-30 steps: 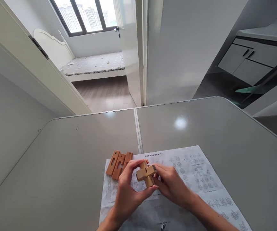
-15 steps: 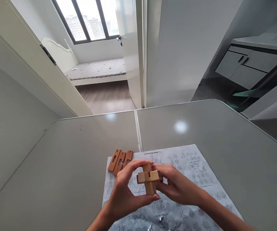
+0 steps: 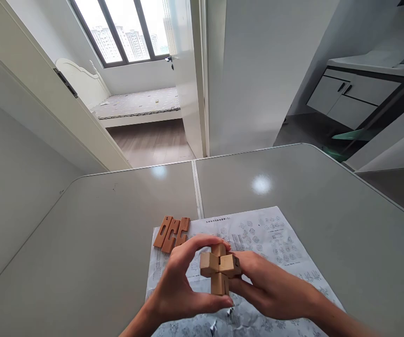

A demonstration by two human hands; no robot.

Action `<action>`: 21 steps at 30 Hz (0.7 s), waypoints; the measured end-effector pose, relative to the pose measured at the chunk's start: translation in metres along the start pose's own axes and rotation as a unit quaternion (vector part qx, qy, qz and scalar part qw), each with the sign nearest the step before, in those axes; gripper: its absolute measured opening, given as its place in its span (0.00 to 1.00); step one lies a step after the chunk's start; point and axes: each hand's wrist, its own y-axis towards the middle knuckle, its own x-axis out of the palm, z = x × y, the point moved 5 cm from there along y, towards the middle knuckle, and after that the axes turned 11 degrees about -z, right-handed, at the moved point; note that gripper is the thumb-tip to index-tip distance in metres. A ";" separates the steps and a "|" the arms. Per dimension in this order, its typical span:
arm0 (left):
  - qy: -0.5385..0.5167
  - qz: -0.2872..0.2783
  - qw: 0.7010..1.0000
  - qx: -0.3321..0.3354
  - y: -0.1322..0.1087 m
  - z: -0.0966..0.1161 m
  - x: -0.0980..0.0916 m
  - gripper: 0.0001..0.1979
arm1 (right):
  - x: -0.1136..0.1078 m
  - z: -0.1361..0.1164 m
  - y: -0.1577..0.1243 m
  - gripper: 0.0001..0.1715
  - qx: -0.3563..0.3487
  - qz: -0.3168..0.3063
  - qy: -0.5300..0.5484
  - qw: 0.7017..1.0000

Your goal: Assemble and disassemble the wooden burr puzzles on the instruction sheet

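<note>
A light wooden burr puzzle (image 3: 219, 267), made of interlocking blocks with their square ends toward me, is held between both hands above a printed paper sheet. My left hand (image 3: 184, 276) grips it from the left, index finger on its top and thumb at its bottom. From the right, my right hand (image 3: 268, 283) pinches the puzzle's side, its fingertips partly hidden behind the blocks. Dark printed marks show on the right-hand block. Beyond my left hand, several flat reddish-brown notched wooden pieces (image 3: 171, 234) lie side by side on the sheet's upper left corner.
The creased paper sheet (image 3: 258, 238), covered in small diagrams, lies on a grey table (image 3: 110, 243) with a seam (image 3: 196, 187) across it. Past the table's far edge are an open door (image 3: 186, 84), a bed (image 3: 138, 103) and a white cabinet (image 3: 349, 96).
The puzzle and both hands sit slightly lower in view, and the puzzle has turned a little, showing more of its right block's marked side. The view has shifted slightly.
</note>
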 end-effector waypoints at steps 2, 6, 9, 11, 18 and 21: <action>0.001 -0.024 1.000 0.007 0.002 0.003 0.000 0.34 | 0.000 0.001 0.000 0.14 -0.006 -0.022 0.060 0.998; -0.007 -0.087 0.996 0.014 0.010 0.009 0.000 0.34 | 0.009 0.010 0.002 0.22 -0.013 -0.146 0.232 0.962; 0.003 -0.122 0.992 0.030 0.015 0.010 0.001 0.37 | 0.014 0.017 0.003 0.28 -0.044 -0.182 0.290 0.939; 0.030 -0.123 0.991 0.040 0.016 0.009 0.000 0.39 | 0.011 0.023 0.002 0.29 -0.045 -0.133 0.256 0.956; 0.101 -0.111 0.986 0.072 0.016 0.010 -0.002 0.42 | -0.005 0.018 -0.006 0.17 -0.049 0.021 0.100 0.994; 0.108 -0.095 0.986 0.087 0.018 0.014 -0.002 0.42 | -0.009 0.014 -0.008 0.13 -0.057 0.058 0.055 0.995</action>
